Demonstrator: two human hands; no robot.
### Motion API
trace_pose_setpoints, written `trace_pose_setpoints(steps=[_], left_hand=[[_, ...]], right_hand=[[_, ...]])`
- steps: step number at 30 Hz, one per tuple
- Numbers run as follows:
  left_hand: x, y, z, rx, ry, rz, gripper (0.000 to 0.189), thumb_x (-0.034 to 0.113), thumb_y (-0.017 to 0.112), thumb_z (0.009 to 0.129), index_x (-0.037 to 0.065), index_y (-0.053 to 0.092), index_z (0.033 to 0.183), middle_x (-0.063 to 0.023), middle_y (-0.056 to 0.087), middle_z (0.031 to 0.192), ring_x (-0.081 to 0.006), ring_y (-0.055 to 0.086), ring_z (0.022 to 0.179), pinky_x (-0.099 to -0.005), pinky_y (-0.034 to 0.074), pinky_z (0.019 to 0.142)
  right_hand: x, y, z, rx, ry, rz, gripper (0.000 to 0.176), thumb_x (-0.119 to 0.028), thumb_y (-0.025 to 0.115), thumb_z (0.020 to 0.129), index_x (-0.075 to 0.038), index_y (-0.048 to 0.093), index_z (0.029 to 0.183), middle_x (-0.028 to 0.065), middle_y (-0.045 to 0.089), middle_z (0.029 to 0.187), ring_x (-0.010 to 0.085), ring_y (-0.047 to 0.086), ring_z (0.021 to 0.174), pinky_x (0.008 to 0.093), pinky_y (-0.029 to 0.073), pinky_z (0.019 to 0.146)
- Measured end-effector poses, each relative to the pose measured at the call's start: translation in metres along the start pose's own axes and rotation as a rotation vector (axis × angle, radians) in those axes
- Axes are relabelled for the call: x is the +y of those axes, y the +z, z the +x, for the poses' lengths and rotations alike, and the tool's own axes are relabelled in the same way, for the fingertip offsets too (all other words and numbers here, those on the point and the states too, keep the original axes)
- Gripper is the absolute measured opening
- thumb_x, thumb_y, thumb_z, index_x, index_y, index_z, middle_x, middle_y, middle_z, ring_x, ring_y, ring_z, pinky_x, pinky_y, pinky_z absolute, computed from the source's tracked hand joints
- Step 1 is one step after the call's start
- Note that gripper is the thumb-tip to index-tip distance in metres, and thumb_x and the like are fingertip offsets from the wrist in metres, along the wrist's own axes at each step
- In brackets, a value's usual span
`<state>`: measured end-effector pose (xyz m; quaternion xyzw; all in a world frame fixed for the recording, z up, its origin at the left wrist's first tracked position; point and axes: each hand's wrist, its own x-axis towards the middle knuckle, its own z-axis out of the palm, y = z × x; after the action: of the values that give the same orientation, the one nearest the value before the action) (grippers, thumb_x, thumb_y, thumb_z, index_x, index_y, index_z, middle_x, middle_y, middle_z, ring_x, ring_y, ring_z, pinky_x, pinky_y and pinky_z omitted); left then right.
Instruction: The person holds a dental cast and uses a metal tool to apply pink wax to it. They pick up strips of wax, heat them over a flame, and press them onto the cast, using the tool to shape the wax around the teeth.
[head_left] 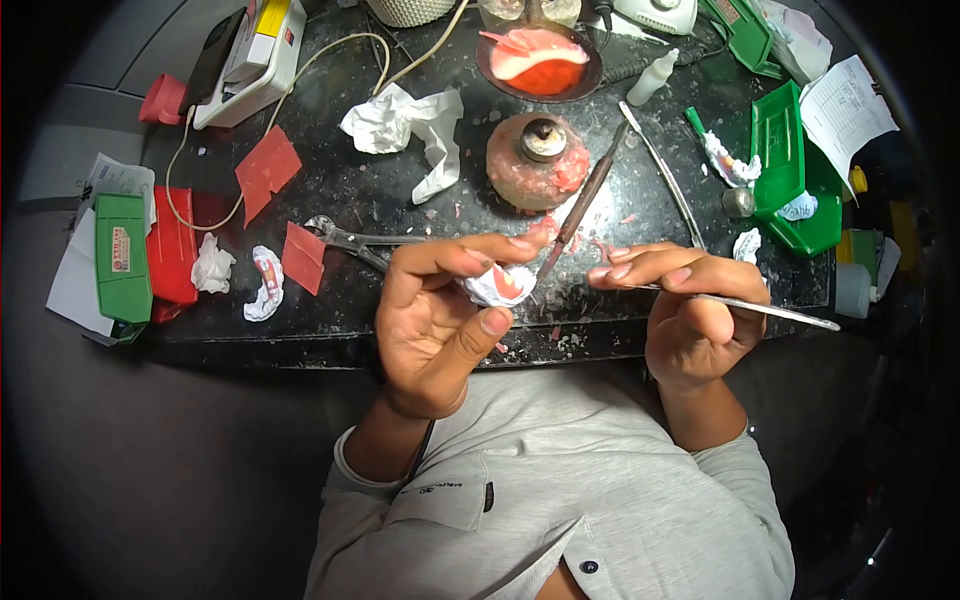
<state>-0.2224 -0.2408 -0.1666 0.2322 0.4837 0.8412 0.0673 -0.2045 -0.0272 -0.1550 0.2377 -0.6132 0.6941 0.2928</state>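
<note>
My left hand (430,305) is clamped on a small plaster cast (498,287), thumb below and fingers above; the cast sits above the near edge of the bench (330,338), its pink wax facing up, an attitude that appears chosen to keep the waxed area visible while the rim takes the grip. My right hand (705,310) is closed on a slim metal instrument (785,313); the shaft passes between thumb and fingers, with the flattened end projecting outward to the right and the inner end largely hidden by the fingers; the light fingertip hold suggests fine control rather than force.

The wax knife (590,200) lies diagonally between the wax-coated burner (538,165) and my right hand, its tip just beside the cast, presumably for short reach; whether its shaft bears on the burner, I cannot tell. A second metal instrument (665,170) lies to the right of the knife; the wax pan (540,68) stands beyond the burner, likely grouped with it for wax work. Pink wax sheets (268,172) and a second plaster cast (265,285) lie to the left, apart from both hands; no flame is discernible at the burner.
</note>
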Motion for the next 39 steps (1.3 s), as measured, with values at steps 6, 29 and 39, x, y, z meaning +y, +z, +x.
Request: trace_pose_setpoints(steps=[6, 29, 39], left_hand=[[-0.006, 0.001, 0.0, 0.004, 0.09, -0.014, 0.038, -0.013, 0.062, 0.093, 0.0, 0.039, 0.121, -0.0363, 0.055, 0.134, -0.0424, 0.055, 0.132, -0.0507, 0.044, 0.113], [-0.009, -0.002, -0.003, 0.036, 0.251, 0.188, 0.038, -0.007, 0.07, 0.091, 0.003, 0.035, 0.103, -0.0403, 0.061, 0.123, -0.048, 0.059, 0.125, -0.0517, 0.052, 0.106], [-0.006, -0.001, -0.004, 0.021, 0.203, 0.159, 0.039, -0.007, 0.069, 0.092, 0.004, 0.033, 0.104, -0.0404, 0.059, 0.126, -0.0474, 0.059, 0.127, -0.0512, 0.052, 0.107]], right_hand=[[-0.004, -0.008, -0.005, -0.051, -0.005, -0.085, 0.04, -0.036, 0.062, 0.102, 0.004, 0.057, 0.104, 0.0197, 0.075, 0.081, 0.0325, 0.077, 0.081, 0.0455, 0.062, 0.08], [-0.012, 0.013, 0.011, -0.408, -0.069, -0.448, 0.019, -0.012, 0.07, 0.095, 0.004, 0.068, 0.104, 0.0225, 0.075, 0.1, 0.0375, 0.075, 0.099, 0.0454, 0.062, 0.087], [-0.006, 0.007, 0.007, -0.285, -0.058, -0.265, 0.016, -0.013, 0.067, 0.099, 0.001, 0.063, 0.107, 0.0216, 0.076, 0.104, 0.0348, 0.076, 0.098, 0.0458, 0.061, 0.087]])
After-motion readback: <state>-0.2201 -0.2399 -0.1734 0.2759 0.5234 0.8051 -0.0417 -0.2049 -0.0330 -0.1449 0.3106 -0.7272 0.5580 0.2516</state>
